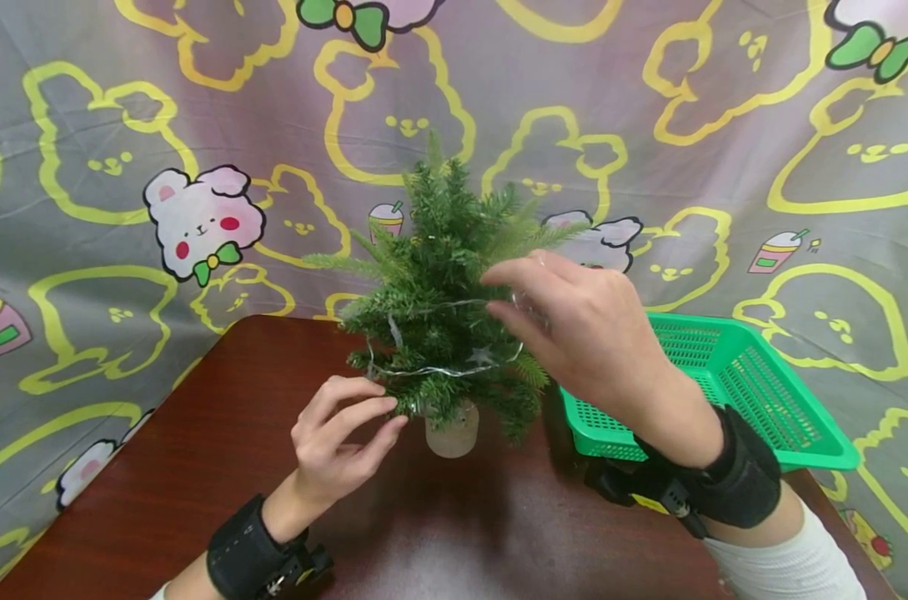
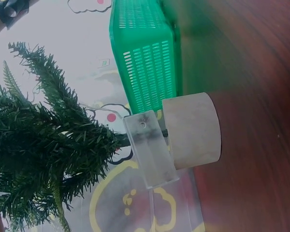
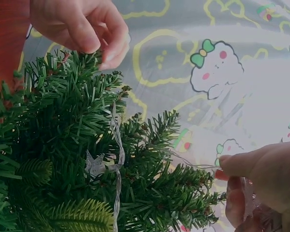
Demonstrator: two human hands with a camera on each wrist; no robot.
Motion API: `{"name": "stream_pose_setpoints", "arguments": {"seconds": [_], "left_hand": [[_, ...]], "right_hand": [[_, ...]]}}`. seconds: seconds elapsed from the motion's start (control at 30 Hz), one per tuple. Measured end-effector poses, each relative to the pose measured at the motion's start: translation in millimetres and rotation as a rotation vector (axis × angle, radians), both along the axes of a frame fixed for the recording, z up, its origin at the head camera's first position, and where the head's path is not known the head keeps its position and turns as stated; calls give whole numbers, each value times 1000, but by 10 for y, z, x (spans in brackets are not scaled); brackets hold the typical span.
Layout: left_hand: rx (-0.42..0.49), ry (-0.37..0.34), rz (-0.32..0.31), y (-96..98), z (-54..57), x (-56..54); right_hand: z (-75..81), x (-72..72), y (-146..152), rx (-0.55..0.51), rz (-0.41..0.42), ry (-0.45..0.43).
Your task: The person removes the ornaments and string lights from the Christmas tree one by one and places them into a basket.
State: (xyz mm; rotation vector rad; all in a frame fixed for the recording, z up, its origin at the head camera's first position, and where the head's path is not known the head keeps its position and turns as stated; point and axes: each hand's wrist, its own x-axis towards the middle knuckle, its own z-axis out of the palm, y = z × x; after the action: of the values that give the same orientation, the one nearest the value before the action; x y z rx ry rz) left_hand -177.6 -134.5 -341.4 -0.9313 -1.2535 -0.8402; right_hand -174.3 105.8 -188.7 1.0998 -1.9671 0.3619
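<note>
A small artificial Christmas tree stands on the table in a whitish round base. Clear string lights loop across its branches, and a star-shaped light shows in the right wrist view. My left hand pinches a branch tip at the tree's lower left. On the other side, my right hand holds a loose bunch of the string lights, its wire running back to the branches. A clear plastic box hangs beside the base in the left wrist view.
A green plastic basket sits on the table's right, behind my right forearm. The dark red-brown table ends against a grey cloth backdrop with cartoon prints. Both wrists wear black straps.
</note>
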Motion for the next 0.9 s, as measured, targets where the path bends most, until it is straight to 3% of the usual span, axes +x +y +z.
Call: {"name": "stream_pose_setpoints", "arguments": {"seconds": [0.2, 0.4, 0.63, 0.77, 0.9], "left_hand": [[60, 17, -8, -26, 73, -17], [177, -25, 52, -120, 162, -46], [256, -229, 149, -300, 174, -131], [238, -354, 120, -399, 126, -207], [215, -429, 67, -455, 75, -248]], "right_hand": [[-11, -3, -7, 4, 42, 7], [-20, -18, -16, 8, 88, -42], [-28, -35, -14, -2, 106, -71], [-37, -37, -16, -6, 95, -65], [-43, -41, -20, -8, 83, -58]]}}
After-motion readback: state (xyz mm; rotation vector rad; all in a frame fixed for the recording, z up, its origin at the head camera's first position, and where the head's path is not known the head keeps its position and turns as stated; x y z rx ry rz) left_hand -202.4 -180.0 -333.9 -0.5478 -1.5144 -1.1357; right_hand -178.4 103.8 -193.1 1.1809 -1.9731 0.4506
